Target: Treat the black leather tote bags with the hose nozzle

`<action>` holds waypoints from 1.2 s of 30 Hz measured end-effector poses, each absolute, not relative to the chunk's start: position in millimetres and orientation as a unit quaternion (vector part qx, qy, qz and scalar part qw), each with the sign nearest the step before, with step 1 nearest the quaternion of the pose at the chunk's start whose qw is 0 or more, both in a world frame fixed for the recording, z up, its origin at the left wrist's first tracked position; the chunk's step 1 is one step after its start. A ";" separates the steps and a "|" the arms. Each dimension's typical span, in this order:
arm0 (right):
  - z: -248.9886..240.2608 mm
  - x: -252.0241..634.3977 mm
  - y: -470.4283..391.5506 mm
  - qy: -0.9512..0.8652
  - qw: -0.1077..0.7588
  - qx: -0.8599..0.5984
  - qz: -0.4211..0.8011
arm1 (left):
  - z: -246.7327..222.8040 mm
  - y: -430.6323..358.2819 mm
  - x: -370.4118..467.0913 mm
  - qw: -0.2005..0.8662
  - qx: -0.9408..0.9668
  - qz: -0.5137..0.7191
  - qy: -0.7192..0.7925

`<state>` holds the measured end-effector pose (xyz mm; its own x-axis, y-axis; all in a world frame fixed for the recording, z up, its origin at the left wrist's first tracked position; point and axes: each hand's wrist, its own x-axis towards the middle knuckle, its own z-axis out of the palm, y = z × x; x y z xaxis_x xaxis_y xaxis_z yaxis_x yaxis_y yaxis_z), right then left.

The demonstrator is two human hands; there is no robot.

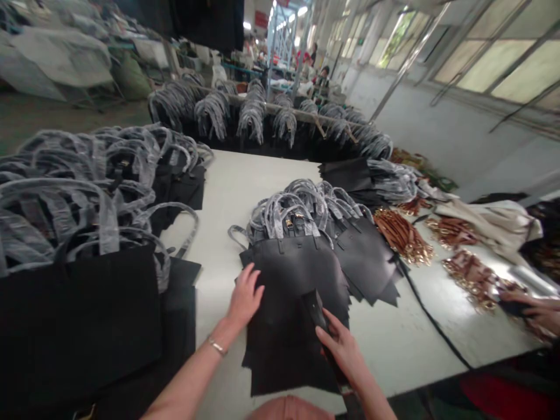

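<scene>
In the middle of the white table, a stack of black leather bag panels (291,274) has handles wrapped in clear plastic (297,201) at its far end. My left hand (246,296), fingers spread, is at the left edge of the top panel and holds nothing. My right hand (339,344) is closed around a black strap-like piece (313,304) over the lower right of the stack. What this piece is exactly is hard to tell, as its lower part is hidden behind my hand and forearm.
Black bags with wrapped handles (79,309) pile up on the left. Brown tassels with gold clasps (405,236) lie on the white table (258,166) at right. A black cord (433,318) crosses the table. Another person's hand (542,312) is at the far right.
</scene>
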<state>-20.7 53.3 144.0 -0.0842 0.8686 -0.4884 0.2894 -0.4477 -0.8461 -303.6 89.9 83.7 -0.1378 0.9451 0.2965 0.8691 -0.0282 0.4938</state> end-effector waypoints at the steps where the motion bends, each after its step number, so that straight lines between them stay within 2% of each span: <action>1: 145.0 -18.6 52.9 -0.453 0.257 -0.628 0.578 | 78.6 99.3 -275.0 0.087 0.704 0.280 0.647; 6: 146.7 8.0 46.5 -0.411 0.268 -0.654 0.576 | 69.4 116.7 -192.6 0.096 0.824 0.200 0.521; 12: 143.1 57.5 33.6 -0.319 0.313 -0.703 0.554 | 59.1 75.8 -184.5 0.074 0.847 0.139 0.507; 18: 139.3 87.4 15.7 -0.269 0.316 -0.707 0.572 | 47.7 5.9 -179.6 0.100 0.848 0.089 0.512; 22: 142.0 87.2 9.7 -0.275 0.309 -0.686 0.598 | 57.7 12.7 -175.9 0.134 0.854 0.104 0.491; 28: 147.2 66.3 36.3 -0.310 0.297 -0.658 0.619 | 60.4 62.8 -175.9 0.069 0.838 0.140 0.522; 36: 137.3 44.3 80.7 -0.325 0.269 -0.635 0.647 | 45.0 26.5 -166.2 0.071 0.859 0.103 0.496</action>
<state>44.3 80.7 137.3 -0.0485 0.7610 -0.6470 0.0646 -0.6440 -0.7623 -166.2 26.5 45.0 0.4863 0.8674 0.1058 0.8381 -0.4973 0.2243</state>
